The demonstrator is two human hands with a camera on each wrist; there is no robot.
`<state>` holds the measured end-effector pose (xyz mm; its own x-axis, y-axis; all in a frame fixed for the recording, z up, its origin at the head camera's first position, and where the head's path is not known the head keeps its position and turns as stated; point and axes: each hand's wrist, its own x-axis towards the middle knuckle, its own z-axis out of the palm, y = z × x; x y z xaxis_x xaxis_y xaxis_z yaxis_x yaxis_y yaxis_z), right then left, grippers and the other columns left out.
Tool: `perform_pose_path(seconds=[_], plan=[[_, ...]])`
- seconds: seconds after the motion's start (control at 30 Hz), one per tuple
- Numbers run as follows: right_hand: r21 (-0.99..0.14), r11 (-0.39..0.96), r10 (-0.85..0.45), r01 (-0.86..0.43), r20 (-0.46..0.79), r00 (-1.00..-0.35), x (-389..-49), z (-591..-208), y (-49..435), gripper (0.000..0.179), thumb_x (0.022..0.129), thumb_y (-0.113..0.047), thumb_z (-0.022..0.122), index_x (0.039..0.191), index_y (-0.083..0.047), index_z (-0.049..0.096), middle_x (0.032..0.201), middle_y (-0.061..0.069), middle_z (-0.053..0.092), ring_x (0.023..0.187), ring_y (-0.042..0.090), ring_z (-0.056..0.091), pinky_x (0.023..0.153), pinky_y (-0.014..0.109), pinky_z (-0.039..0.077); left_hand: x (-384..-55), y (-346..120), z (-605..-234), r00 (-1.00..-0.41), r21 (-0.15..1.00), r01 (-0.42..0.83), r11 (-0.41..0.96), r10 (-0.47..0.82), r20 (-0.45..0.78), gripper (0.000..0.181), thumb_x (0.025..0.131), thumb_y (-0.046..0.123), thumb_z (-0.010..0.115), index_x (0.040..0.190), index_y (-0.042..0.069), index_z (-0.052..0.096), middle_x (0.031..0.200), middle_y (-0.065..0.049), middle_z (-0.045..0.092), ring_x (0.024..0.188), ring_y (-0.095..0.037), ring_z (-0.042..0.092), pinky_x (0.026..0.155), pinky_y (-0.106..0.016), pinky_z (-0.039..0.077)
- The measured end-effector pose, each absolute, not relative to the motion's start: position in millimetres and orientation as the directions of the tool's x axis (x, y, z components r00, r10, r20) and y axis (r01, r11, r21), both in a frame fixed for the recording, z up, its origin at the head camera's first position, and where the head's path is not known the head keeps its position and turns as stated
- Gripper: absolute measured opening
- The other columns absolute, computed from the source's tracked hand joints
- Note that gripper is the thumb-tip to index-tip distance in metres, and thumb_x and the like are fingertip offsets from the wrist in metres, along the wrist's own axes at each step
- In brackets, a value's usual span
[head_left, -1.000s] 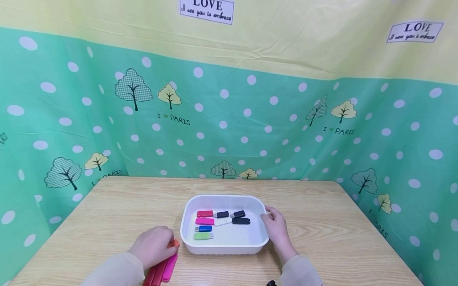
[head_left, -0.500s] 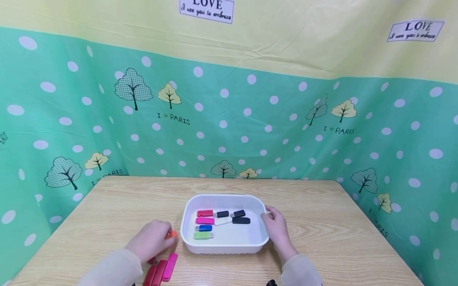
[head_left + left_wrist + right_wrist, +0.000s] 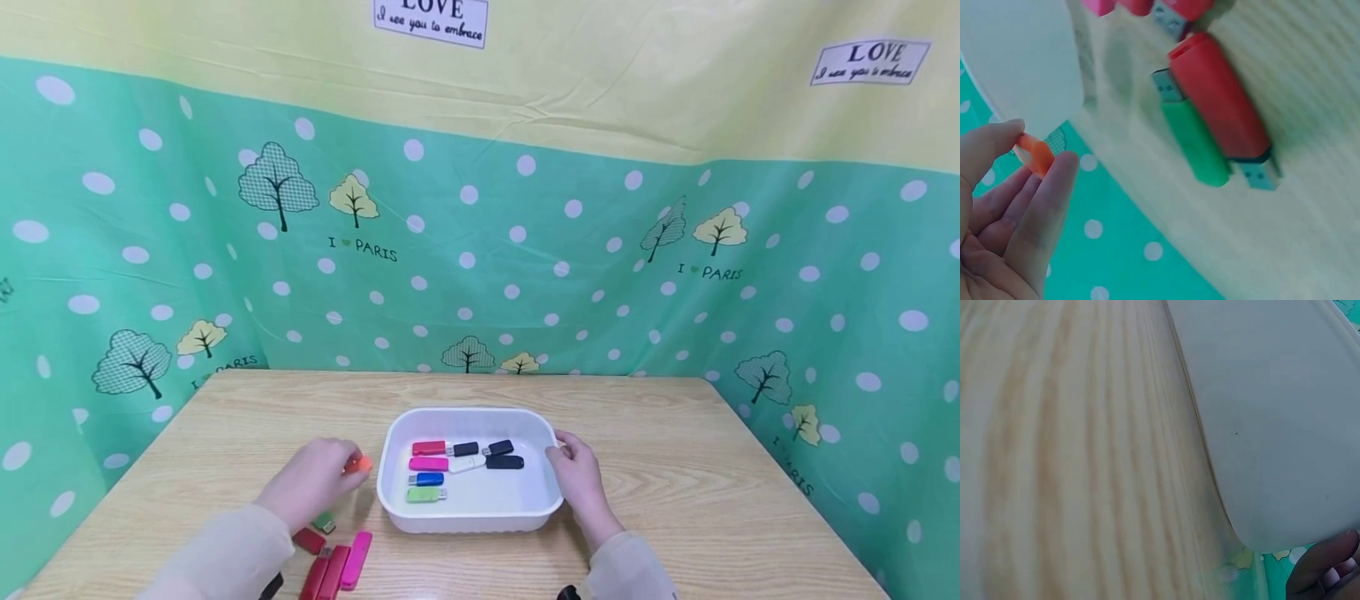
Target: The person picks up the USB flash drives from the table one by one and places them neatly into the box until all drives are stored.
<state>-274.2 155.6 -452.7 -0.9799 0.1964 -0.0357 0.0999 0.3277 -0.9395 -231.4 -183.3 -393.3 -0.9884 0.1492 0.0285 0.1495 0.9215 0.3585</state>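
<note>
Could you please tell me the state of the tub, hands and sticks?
Tub, upright, eight sticks inside.
Left hand, pinching the orange stick.
Orange stick, held outside the tub.
Right hand, gripping the tub.
Loose green stick, lying down, plug bare.
Loose red sticks, on the table.
Loose pink stick, lying flat.

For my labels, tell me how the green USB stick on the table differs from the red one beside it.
In the left wrist view, the green USB stick looks slimmer than the red USB stick. The green's metal plug points up-left; the red's, down-right. Both lie on the table.
</note>
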Motion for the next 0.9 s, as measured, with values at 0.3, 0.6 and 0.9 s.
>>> perform_pose_path(seconds=[0.3,0.6,0.9], plan=[[-0.936,0.338,0.199,0.100,-0.033,-0.979,-275.5,-453.4,155.6,0.046,0.094,-0.013,0.053,0.136,0.007,0.052,0.087,0.010,0.057,0.080,0.021,0.058,0.069,0.031,0.056,-234.9,-171.7,-378.7,-0.964,0.305,0.259,0.916,0.226,0.139,0.021,0.082,0.018,0.080,0.098,0.008,0.072,0.077,0.003,0.066,0.068,-0.009,0.056,0.069,-0.028,0.060],[-0.936,0.337,0.197,0.096,-0.029,-0.980,-275.6,-454.3,154.7,0.046,0.094,-0.011,0.052,0.136,0.007,0.052,0.091,0.015,0.061,0.080,0.022,0.061,0.069,0.032,0.058,-233.8,-145.6,-369.9,-0.923,0.234,0.376,0.897,0.339,0.183,0.018,0.083,0.016,0.079,0.096,0.007,0.071,0.079,0.003,0.066,0.073,-0.010,0.059,0.072,-0.027,0.060],[-0.934,0.344,0.198,0.097,-0.029,-0.980,-274.9,-454.1,154.8,0.046,0.094,-0.012,0.052,0.136,0.006,0.052,0.096,0.018,0.063,0.083,0.023,0.063,0.072,0.034,0.060,-241.9,-123.6,-370.9,-0.848,0.106,0.512,0.852,0.482,0.220,0.015,0.084,0.019,0.078,0.090,0.009,0.069,0.077,0.003,0.064,0.072,-0.011,0.059,0.071,-0.025,0.059]])
